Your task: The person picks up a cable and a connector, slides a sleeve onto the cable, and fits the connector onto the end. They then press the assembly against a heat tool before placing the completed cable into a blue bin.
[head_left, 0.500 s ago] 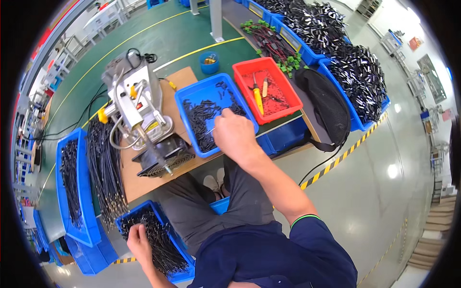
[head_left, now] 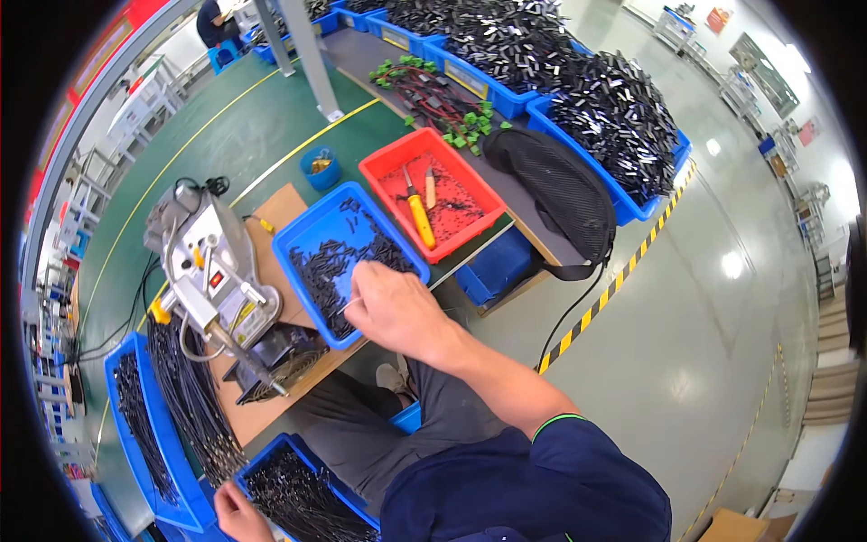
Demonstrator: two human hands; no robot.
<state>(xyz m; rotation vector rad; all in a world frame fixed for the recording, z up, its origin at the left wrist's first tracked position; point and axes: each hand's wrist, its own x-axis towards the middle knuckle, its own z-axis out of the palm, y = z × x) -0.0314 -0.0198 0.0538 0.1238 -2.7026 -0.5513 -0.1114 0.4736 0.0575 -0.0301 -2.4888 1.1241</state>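
My right hand (head_left: 397, 309) hovers over the near edge of a blue tray (head_left: 287, 248) holding several small black parts (head_left: 330, 271). Its fingertips are pinched on a thin, light-coloured piece that sticks out to the left. My left hand (head_left: 237, 515) is low at the picture's bottom edge. It rests on black cables in a blue bin (head_left: 339, 492) beside my knee. Its fingers are curled and partly cut off, so its grip is unclear.
A grey bench machine (head_left: 212, 271) stands left of the tray on a cardboard-covered table. A red tray (head_left: 388, 161) with a yellow-handled screwdriver (head_left: 417, 215) sits behind. A black bag (head_left: 560, 190), large bins of black parts (head_left: 614, 117) and a floor bin of cables (head_left: 135, 425) surround me.
My right hand has drawn back from the middle of the blue tray to its near edge, fingers now pinched. My left hand stays at the lower bin.
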